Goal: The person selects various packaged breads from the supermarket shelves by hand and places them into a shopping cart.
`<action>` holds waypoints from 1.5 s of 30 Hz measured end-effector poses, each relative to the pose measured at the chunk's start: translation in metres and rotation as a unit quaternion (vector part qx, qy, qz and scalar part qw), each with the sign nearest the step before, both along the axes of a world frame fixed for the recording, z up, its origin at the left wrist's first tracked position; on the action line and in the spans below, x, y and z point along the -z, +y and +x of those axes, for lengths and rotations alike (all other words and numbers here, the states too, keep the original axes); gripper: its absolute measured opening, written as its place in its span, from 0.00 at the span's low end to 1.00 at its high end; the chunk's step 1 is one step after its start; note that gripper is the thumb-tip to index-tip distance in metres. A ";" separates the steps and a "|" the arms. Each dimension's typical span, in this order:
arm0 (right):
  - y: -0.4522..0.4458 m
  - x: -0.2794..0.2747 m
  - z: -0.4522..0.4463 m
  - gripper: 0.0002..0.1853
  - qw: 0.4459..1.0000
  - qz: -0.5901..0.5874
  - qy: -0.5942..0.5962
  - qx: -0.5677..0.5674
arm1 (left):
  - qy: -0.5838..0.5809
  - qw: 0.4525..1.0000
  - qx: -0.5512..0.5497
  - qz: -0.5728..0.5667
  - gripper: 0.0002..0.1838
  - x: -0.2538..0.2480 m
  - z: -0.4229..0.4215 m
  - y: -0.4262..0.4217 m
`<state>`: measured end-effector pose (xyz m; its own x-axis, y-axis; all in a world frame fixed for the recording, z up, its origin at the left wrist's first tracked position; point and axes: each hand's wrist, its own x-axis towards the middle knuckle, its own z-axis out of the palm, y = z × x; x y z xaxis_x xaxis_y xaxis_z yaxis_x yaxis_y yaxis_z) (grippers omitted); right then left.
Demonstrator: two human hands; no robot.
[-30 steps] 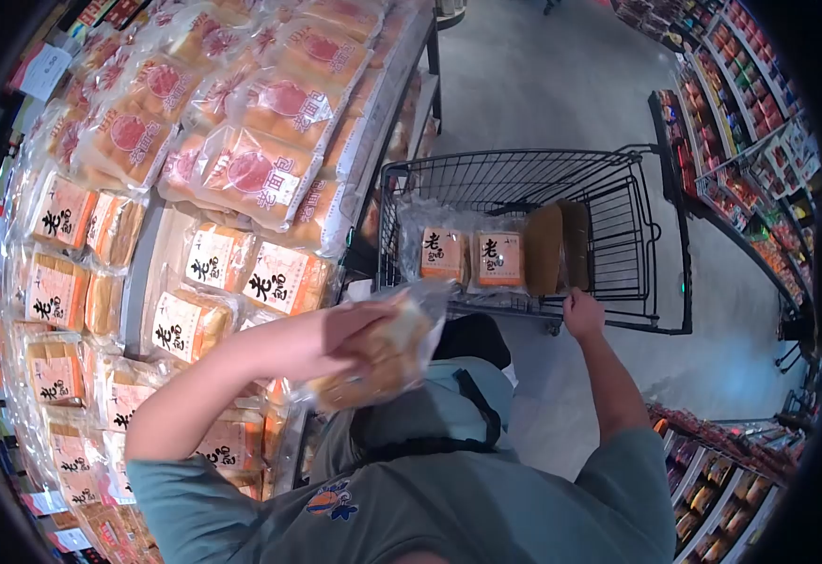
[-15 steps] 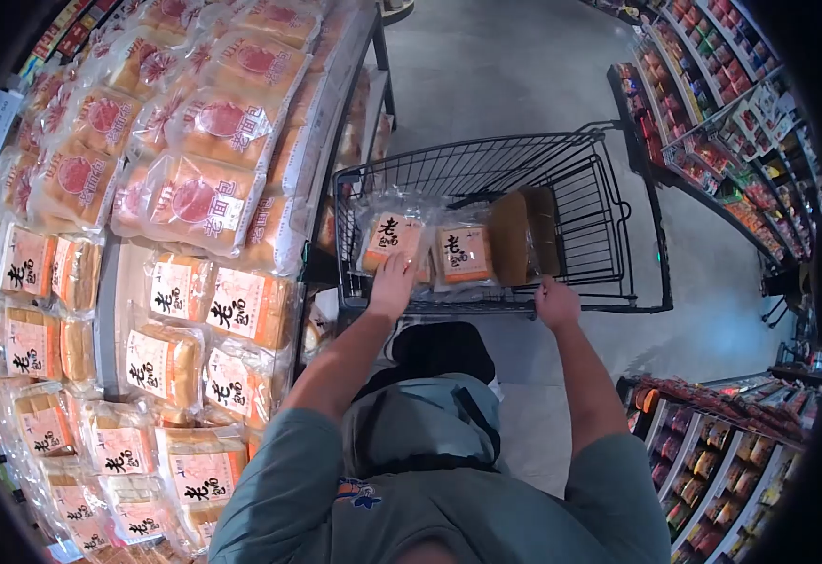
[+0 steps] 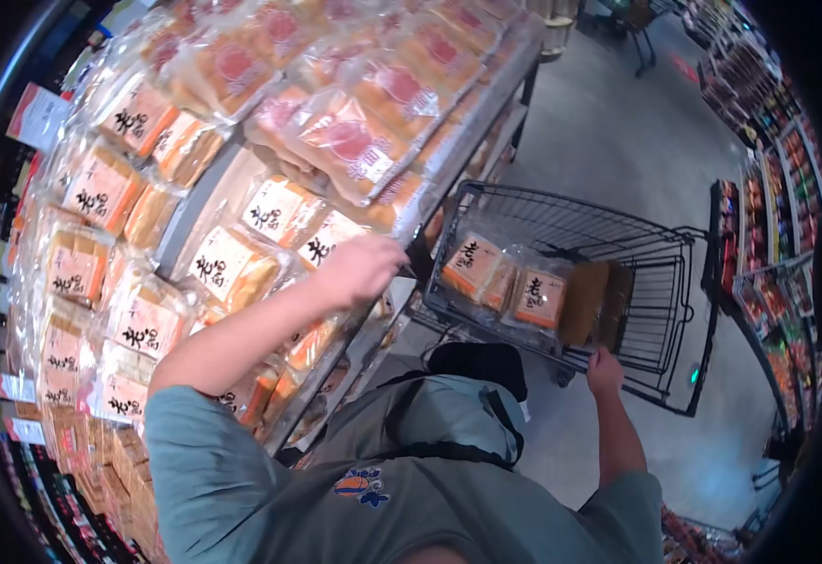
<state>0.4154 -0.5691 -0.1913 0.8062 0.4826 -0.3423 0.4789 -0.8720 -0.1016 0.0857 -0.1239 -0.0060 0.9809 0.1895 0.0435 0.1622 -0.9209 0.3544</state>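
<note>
The left hand is over the right edge of the display, its fingers bent and partly blurred; whether they grasp anything, I cannot tell. It partly covers a wrapped bread pack with a pale label; contact between the two cannot be made out. The right hand is clenched on the near side rim of the wire shopping cart, just beside the lower edge of a brown cardboard piece.

Inside the cart, next to the cardboard, lies a labelled bread pack; to its left lies another orange-and-white pack, both in clear wrapping.

Left of the cart, the display surface carries more wrapped bread with black characters on the labels, in rows. Beyond these, larger bread bags with round red prints are piled toward the far end. A price sign stands at the left edge. Past the cart runs a grey floor, with stocked shelves along the right.
</note>
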 end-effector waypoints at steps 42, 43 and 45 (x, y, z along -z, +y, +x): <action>-0.011 0.005 0.008 0.16 0.999 0.027 -0.020 -0.034 | -0.124 0.977 0.143 -0.093 0.15 0.012 0.125 -0.116; -0.009 0.003 0.007 0.16 0.999 0.022 -0.019 -0.025 | -0.102 0.977 0.141 -0.122 0.13 0.025 0.143 -0.119; -0.005 -0.004 0.006 0.16 1.000 0.013 -0.005 -0.014 | -0.099 0.974 0.162 -0.123 0.14 0.065 0.183 -0.119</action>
